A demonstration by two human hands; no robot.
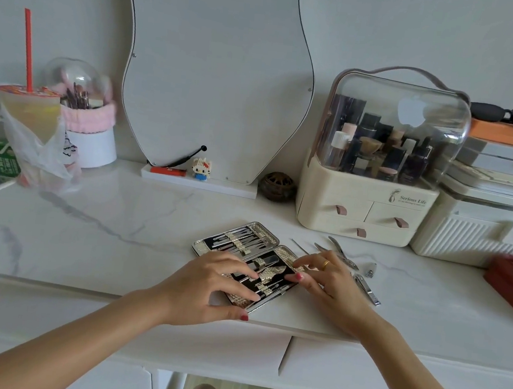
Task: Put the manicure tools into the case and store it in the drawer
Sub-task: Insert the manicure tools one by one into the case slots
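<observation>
Two hands rest on the open case [244, 256] lying on the bench [95, 229]: left hand [208, 287] and right hand [331, 283] fingers spread, gripping nothing. Loose tools [354, 269] lie just right.

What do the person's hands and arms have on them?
Both forearms are bare, with no sleeves in view. The left hand has red polish on the thumbnail. The right hand wears a gold ring on one finger and has pinkish-red polish on the thumbnail. No watch or bracelet shows.
</observation>
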